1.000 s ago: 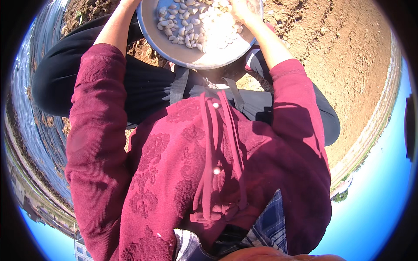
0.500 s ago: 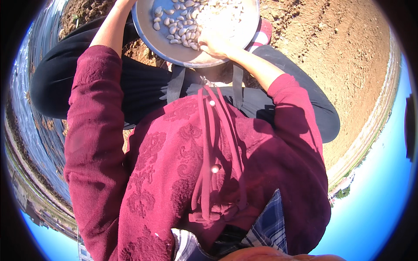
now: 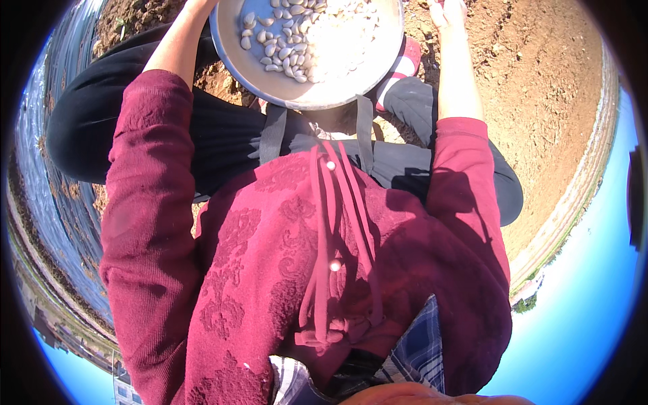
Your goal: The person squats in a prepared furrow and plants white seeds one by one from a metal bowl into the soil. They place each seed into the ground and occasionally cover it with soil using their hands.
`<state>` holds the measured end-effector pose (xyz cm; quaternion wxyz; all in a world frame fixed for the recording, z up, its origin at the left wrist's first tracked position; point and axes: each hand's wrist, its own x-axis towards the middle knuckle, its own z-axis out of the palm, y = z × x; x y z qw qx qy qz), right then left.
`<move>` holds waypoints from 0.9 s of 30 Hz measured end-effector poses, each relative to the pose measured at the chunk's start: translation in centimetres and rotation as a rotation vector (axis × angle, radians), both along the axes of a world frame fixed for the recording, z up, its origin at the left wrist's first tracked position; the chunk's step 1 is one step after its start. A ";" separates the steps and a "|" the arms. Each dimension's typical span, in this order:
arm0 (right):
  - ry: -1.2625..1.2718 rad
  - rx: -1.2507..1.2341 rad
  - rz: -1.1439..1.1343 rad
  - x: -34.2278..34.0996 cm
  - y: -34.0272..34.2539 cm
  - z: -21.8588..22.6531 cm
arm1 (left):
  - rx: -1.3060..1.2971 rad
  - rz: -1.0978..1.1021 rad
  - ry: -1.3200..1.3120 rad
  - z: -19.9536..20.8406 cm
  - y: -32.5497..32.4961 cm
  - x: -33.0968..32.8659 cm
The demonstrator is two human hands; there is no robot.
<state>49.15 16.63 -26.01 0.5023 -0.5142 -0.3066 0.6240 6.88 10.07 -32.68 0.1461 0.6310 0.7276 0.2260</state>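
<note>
A round metal basin [image 3: 283,96] sits in front of me, tilted toward my lap. Garlic cloves [image 3: 287,47] lie in it, partly washed out by sun glare on the right side. My left hand [image 3: 204,4] is by the basin's left rim at the top edge of the picture; its fingers are cut off there. To the right of the basin, over bare soil, my right hand [image 3: 449,13] reaches forward. Its fingers look curled, but the tips run out of the picture, and what they hold is hidden.
My bent legs in dark trousers [image 3: 135,128] flank the basin. A red-and-white shoe [image 3: 405,64] stands close to its right rim. Tilled brown soil [image 3: 540,88] stretches to the right. Shiny plastic sheeting [image 3: 50,162] covers ground at the left. Dark straps [image 3: 365,131] cross my lap.
My right hand has left the cloves in the basin and moved out to the right and forward over the soil. The basin has shifted very slightly; my left arm is nearly still.
</note>
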 end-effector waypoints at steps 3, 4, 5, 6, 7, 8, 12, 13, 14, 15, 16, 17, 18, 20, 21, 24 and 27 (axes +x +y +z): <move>-0.011 -0.125 0.100 -0.6 -1.4 0.4 | -0.071 -0.001 0.007 0.1 0.0 0.0; -0.334 0.093 0.315 -0.2 -1.5 -0.7 | -0.061 0.007 0.002 0.0 0.0 -0.3; -0.656 0.316 0.519 0.5 -1.4 -3.1 | -0.050 0.011 -0.002 -0.2 0.0 -0.6; -0.639 0.180 0.353 2.3 -0.9 -8.7 | -0.032 -0.006 -0.017 -0.3 0.7 0.1; -0.536 0.288 0.568 -1.4 -2.8 -6.5 | -0.051 0.032 0.003 -0.6 -0.2 -0.8; -0.736 0.286 0.500 -2.8 -3.4 -7.6 | -0.046 0.034 0.002 -0.1 -0.1 -0.1; -1.019 0.287 0.584 -8.4 -6.8 -7.7 | -0.047 0.049 0.024 0.4 -0.7 -0.2; -0.892 0.319 0.631 -10.3 -7.8 -8.3 | -0.040 0.053 0.046 0.1 -1.0 -0.8; -0.881 0.434 0.582 -10.4 -8.2 -11.1 | -0.066 0.056 0.022 0.9 -0.6 0.3; -0.868 0.554 0.540 -10.8 -8.4 -14.0 | -0.043 0.038 0.011 1.3 -0.3 0.7; -1.094 0.667 0.455 -11.6 -8.9 -15.3 | -0.029 0.030 0.004 1.3 -0.4 0.9; -1.215 0.703 0.451 -12.3 -9.4 -15.2 | -0.016 0.025 -0.004 1.3 -0.5 1.0; -1.336 0.736 0.440 -13.0 -10.0 -15.0 | -0.022 0.021 -0.003 1.3 -0.6 1.0; -1.345 0.664 0.606 -14.5 -12.6 -11.6 | -0.039 0.037 0.011 1.3 -1.3 0.2; -1.315 0.704 0.649 -14.5 -13.2 -11.0 | -0.019 0.036 0.021 1.0 -1.1 0.0; -1.133 0.766 0.767 -14.3 -14.6 -10.6 | 0.006 0.022 0.026 0.7 -0.6 0.3; -1.111 0.685 0.965 -14.0 -15.0 -9.7 | -0.014 0.015 0.003 0.7 -0.6 0.3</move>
